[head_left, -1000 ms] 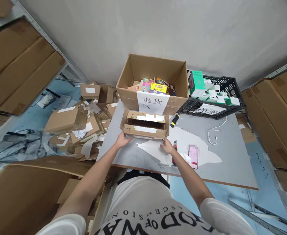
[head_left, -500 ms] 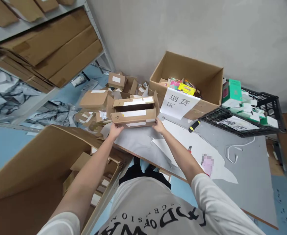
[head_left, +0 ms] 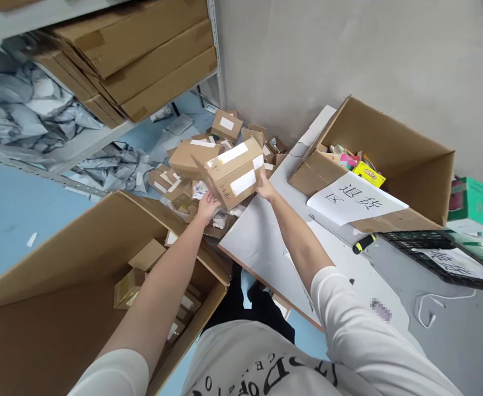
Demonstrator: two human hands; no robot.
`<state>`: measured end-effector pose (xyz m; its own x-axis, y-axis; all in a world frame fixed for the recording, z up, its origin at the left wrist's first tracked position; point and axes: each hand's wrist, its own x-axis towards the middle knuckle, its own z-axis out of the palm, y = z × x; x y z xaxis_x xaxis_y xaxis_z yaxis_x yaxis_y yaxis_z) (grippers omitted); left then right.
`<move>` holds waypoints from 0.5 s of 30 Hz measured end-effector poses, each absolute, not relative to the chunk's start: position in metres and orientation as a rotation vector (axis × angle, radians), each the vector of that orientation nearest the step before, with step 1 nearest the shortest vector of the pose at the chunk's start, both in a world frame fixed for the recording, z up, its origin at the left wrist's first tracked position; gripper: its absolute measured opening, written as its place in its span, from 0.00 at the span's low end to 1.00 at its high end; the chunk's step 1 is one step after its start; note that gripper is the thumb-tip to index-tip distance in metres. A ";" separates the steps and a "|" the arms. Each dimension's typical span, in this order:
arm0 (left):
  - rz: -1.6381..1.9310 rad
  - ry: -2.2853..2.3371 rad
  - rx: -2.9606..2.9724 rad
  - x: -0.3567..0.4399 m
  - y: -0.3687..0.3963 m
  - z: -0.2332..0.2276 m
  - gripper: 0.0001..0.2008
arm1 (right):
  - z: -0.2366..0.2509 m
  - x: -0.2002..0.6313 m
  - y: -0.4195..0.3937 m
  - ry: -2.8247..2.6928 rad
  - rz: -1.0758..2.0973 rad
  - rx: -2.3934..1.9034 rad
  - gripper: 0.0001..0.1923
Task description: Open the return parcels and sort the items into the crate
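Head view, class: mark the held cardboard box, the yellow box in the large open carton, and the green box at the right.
Held cardboard box [head_left: 233,170]: head view, on bare cardboard near its middle.
Yellow box [head_left: 368,174]: head view, on its printed face.
Green box [head_left: 477,204]: head view, on its broad green face.

Table [head_left: 464,335], grey top w/ brown edge: lg. open carton [head_left: 414,170]; blk. crate [head_left: 414,240] next to it; blk./yel. tool [head_left: 364,244]; wht. cable [head_left: 451,297]; wht. paper [head_left: 368,283] bearing a sm. blurred item [head_left: 380,309]. Metal shelf [head_left: 82,140], L: stacked flat ctns. [head_left: 159,60], grey bags [head_left: 10,115]. Blue floor [head_left: 14,203]: heap of sm. ctns. [head_left: 194,157], addl. grey pkgs. [head_left: 113,170], wht. scrap [head_left: 32,239]
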<state>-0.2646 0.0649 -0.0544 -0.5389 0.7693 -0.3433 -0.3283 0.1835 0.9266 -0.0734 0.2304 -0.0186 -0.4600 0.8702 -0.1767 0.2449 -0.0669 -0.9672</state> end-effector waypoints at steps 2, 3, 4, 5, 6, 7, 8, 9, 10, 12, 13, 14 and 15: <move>1.494 1.545 0.402 -0.265 0.063 -0.059 0.43 | -0.019 -0.076 0.227 -1.534 1.644 -1.205 0.48; 1.483 1.543 0.397 -0.265 0.062 -0.060 0.43 | -0.018 -0.076 0.224 -1.441 1.671 -1.230 0.45; 1.476 1.546 0.393 -0.264 0.060 -0.060 0.43 | -0.018 -0.075 0.220 -1.355 1.686 -1.262 0.42; 1.474 1.551 0.385 -0.264 0.057 -0.059 0.42 | -0.017 -0.074 0.216 -1.295 1.690 -1.289 0.38; 1.477 1.556 0.377 -0.263 0.054 -0.058 0.41 | -0.016 -0.073 0.212 -1.255 1.686 -1.310 0.34; 1.489 1.560 0.369 -0.262 0.049 -0.057 0.40 | -0.016 -0.072 0.207 -1.223 1.680 -1.326 0.30; 1.503 1.560 0.365 -0.260 0.044 -0.055 0.39 | -0.015 -0.071 0.201 -1.185 1.679 -1.344 0.25; 1.517 1.558 0.362 -0.257 0.037 -0.053 0.38 | -0.015 -0.069 0.195 -1.156 1.681 -1.363 0.20; 1.529 1.556 0.358 -0.254 0.029 -0.052 0.36 | -0.014 -0.068 0.188 -1.143 1.687 -1.381 0.16; 1.553 1.564 0.341 -0.246 0.009 -0.049 0.34 | -0.014 -0.067 0.172 -1.131 1.707 -1.407 0.11; 1.569 1.575 0.329 -0.241 -0.004 -0.048 0.33 | -0.013 -0.066 0.164 -1.144 1.719 -1.411 0.10; 1.587 1.588 0.317 -0.237 -0.017 -0.048 0.32 | -0.013 -0.065 0.156 -1.162 1.731 -1.410 0.10; 1.602 1.605 0.300 -0.232 -0.031 -0.048 0.31 | -0.013 -0.065 0.148 -1.182 1.742 -1.407 0.10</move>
<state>-0.2320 -0.0306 -0.0475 -0.6284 0.6807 -0.3766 -0.3755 0.1586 0.9132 -0.0652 0.1483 -0.0127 -0.2582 0.8659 -0.4284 0.0781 -0.4232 -0.9027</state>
